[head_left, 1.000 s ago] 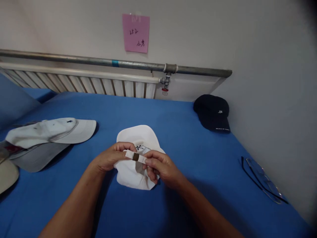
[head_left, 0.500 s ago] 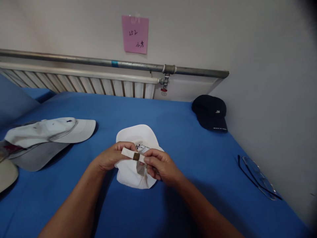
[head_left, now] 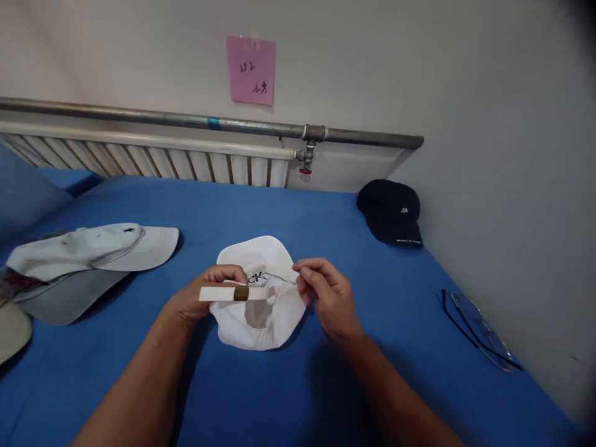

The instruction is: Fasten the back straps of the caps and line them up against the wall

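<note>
A white cap (head_left: 279, 316) lies upside down on the blue bed sheet, its brim away from me and its hollow inside showing. Across its near opening runs the white adjusting strap (head_left: 216, 293) with a brass-coloured buckle (head_left: 241, 293); the free strap end sticks out to the left. My left hand (head_left: 200, 292) is closed on the cap's left side, thumb hidden behind the strap. At the right edge of the cap, my right hand (head_left: 326, 295) is closed, thumb and index finger pinched together at the rim. Its other fingers curl over the cap's edge.
White and grey caps (head_left: 88, 248) are stacked at left. A black cap (head_left: 391, 211) sits at the back right corner, with eyeglasses (head_left: 479, 335) near the right wall. Behind the bed are a radiator (head_left: 186, 162), a metal pipe (head_left: 153, 118) and a pink note (head_left: 251, 71).
My right hand has left the strap near the buckle and moved right and slightly up to the cap's edge. The strap and buckle have shifted left and now lie level.
</note>
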Demonstrator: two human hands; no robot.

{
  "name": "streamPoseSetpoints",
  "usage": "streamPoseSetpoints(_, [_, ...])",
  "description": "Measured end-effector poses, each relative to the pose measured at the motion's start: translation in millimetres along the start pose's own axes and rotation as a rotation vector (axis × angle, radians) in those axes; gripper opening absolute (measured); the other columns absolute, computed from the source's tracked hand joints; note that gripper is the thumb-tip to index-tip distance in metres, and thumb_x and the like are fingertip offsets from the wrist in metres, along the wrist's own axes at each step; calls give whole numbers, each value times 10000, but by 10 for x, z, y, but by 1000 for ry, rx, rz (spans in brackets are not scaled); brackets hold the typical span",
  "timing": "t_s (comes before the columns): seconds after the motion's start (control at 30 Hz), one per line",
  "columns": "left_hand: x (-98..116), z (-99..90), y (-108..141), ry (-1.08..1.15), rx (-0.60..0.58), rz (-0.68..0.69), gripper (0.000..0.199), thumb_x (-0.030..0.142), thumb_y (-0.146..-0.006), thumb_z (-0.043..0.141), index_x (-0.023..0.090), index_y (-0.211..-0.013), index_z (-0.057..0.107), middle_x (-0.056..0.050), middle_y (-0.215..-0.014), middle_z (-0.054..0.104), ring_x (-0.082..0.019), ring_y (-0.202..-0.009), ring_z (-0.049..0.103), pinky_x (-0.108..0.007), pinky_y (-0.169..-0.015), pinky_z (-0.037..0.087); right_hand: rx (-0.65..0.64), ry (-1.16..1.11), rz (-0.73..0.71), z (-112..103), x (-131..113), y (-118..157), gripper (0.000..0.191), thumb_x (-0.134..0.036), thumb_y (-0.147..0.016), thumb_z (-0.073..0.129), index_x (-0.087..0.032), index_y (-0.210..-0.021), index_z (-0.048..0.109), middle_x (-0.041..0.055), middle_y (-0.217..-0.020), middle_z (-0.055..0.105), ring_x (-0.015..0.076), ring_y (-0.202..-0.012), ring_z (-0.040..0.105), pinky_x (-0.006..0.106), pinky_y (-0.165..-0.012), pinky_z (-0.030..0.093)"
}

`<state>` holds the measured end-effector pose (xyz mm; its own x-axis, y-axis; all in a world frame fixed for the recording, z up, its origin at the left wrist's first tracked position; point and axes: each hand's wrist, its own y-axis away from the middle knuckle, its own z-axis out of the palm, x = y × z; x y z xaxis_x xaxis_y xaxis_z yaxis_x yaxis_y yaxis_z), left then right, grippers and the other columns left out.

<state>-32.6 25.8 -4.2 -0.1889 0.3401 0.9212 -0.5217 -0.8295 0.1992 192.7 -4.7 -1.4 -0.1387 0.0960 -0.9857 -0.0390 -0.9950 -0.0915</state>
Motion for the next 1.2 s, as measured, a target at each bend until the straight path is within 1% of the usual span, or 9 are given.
streamPoseSetpoints(0.07, [8,-2,9,9,18,10,337,371,-557,855,108,-597,649,-15,-542,566,-82,-452,453,-178,-442,309,39,89,-106,-75,-29,-27,104,-286,-801,591,-224,-839,666,-1,-751,630,127,-672,547,266,-643,433])
streamPoseSetpoints(0.17, [14,5,11,16,18,22,335,368,-553,859,106,-587,653,-18,-540,571,-85,-454,466,-178,-447,326,-86,294,-175,-136,-66,-31,145,-244,-784,596,-249,-901,681,26,-957,681,190,-920,588,347,-854,428])
streamPoseSetpoints(0.3, [2,4,3,24,-7,44,332,356,-554,859,105,-581,643,-17,-533,565,-91,-463,473,-181,-456,342,-275,540,-303,-128,-52,-2,247,-211,-772,614,-259,-1005,677,37,-995,705,223,-949,593,439,-960,365])
streamPoseSetpoints(0.47, [-26,-5,-12,21,3,27,326,344,-549,861,108,-608,644,-14,-549,580,-86,-462,472,-177,-451,341,-281,504,-214,-109,-23,14,295,-171,-757,576,-256,-1019,681,41,-952,696,224,-976,572,388,-862,431])
streamPoseSetpoints(0.6, [-20,9,-12,21,38,9,315,341,-582,842,113,-632,631,-7,-544,575,-81,-442,460,-173,-440,321,-299,365,-116,-132,-79,7,187,-190,-753,591,-243,-899,696,25,-886,682,202,-929,580,335,-800,436])
streamPoseSetpoints(0.73, [-2,33,2,-36,23,2,316,333,-580,846,107,-639,633,-3,-558,567,-76,-458,450,-174,-460,318,-330,372,-123,-120,-114,7,76,-272,-770,653,-241,-809,711,19,-841,686,188,-862,574,329,-795,419])
streamPoseSetpoints(0.9, [9,46,4,-78,3,3,316,333,-576,842,107,-632,628,-6,-564,562,-78,-471,438,-179,-471,308,-326,389,-133,-93,-118,8,111,-319,-777,657,-236,-716,696,14,-714,654,186,-813,548,317,-756,415])
streamPoseSetpoints(1.1, [-21,14,-5,-74,6,-1,283,332,-618,815,111,-658,641,-6,-572,558,-77,-468,434,-178,-468,302,-303,330,-51,-125,-166,21,59,-247,-737,632,-233,-754,687,3,-724,615,151,-725,537,266,-624,404])
streamPoseSetpoints(1.2, [-23,14,-7,-100,-10,-22,271,331,-641,805,116,-680,645,-3,-580,554,-74,-473,426,-178,-473,302,-310,347,-79,-118,-190,44,98,-269,-753,635,-241,-818,702,14,-778,645,168,-775,561,284,-655,418])
